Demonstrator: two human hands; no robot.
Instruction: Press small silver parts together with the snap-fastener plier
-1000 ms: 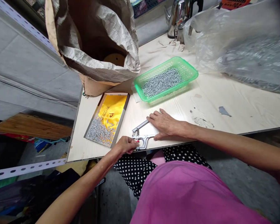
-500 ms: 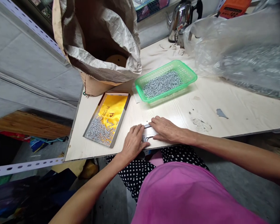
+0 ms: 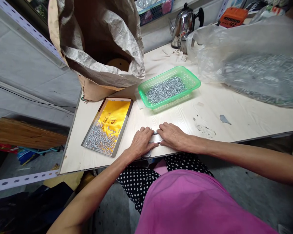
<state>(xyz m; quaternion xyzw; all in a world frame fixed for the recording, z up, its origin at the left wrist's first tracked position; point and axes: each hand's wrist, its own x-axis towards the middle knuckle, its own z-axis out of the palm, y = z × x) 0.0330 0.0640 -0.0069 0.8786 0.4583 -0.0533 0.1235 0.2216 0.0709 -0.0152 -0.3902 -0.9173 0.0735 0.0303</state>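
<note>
**Both hands flat on the tool**

I see the fingers (image 3: 146, 131) of the left hand (image 3: 140, 143) and right hand (image 3: 172, 136) stretched flat, not curled. They press a mostly hidden metal tool (image 3: 155, 139) at the near edge of the counter (image 3: 234, 107), probably to steady it. A yellow tray (image 3: 114, 115) and a green basket (image 3: 197, 84) of small metal pieces lie close for easy reach.

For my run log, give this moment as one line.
left hand: flat on metal tool | right hand: flat on same tool | where: table front
</note>
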